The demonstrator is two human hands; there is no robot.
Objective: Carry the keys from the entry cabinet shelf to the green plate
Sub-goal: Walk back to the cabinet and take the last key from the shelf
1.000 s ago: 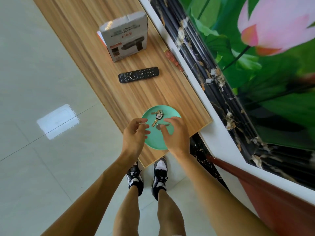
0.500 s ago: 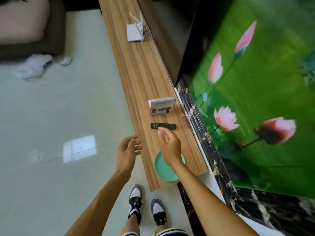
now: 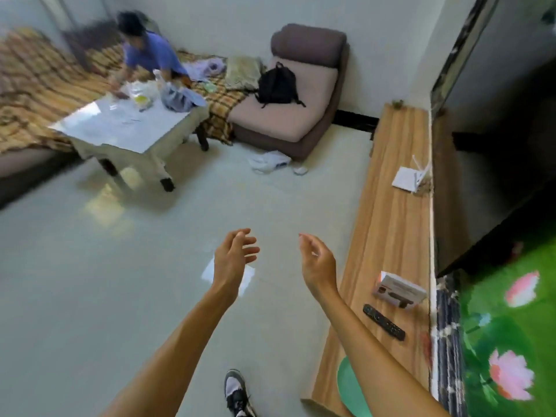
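Beside the green plate (image 3: 350, 389) our right forearm crossed its rim, hiding any keys; we could not see them. Our left hand (image 3: 231, 260) and right hand (image 3: 319, 266) hung open and empty, likely finished.

— What can we see of the round mint-green plate (image 3: 349, 386)?

— Only its left part. We find it lying flat at the near end of the long wood-grain surface (image 3: 388, 212), close to the front edge, at the bottom of the head view.

— And the rest of it?

— Covered by our right forearm, which crosses over it.

— Can we make out the keys?

— No. The bare strip of plate we see is plain green; whether they lie on the hidden part, we cannot tell.
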